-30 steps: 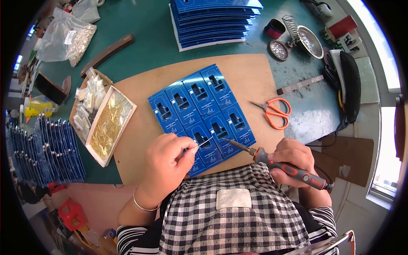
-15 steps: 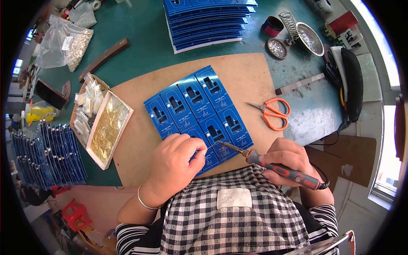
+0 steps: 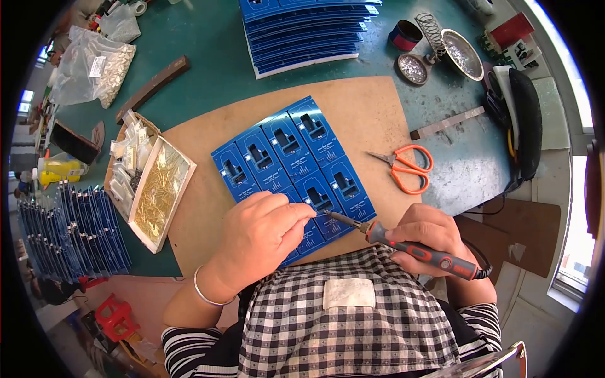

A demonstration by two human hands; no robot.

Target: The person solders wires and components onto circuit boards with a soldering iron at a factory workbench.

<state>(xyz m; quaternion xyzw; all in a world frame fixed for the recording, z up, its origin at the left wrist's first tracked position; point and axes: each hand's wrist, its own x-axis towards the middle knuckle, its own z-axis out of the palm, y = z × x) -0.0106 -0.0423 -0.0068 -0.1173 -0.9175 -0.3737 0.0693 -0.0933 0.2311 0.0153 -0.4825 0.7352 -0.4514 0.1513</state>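
Note:
A blue circuit board panel point(image 3: 287, 151) with several rectangular cutouts lies tilted in front of me. My right hand point(image 3: 428, 236) is wrapped round a grey and red soldering iron point(image 3: 413, 250), its tip touching or just above the panel near a lower cutout. Over the panel's near left part, my left hand point(image 3: 268, 230) is pinched shut, its fingertips close to the iron's tip. Whatever it pinches is too small to make out. Part of the panel is hidden under that hand.
Under the panel is a brown board point(image 3: 195, 145). Orange-handled scissors point(image 3: 409, 169) lie to the right. A box of thin golden pins point(image 3: 161, 192) stands left, near upright blue boards point(image 3: 72, 230). Behind are stacked blue panels point(image 3: 305, 38), a metal bowl point(image 3: 463, 53) and a coiled iron stand point(image 3: 428, 31).
My left hand has moved slightly right and away from me, bringing its pinched fingertips closer to the iron's tip. The right hand and iron have hardly moved.

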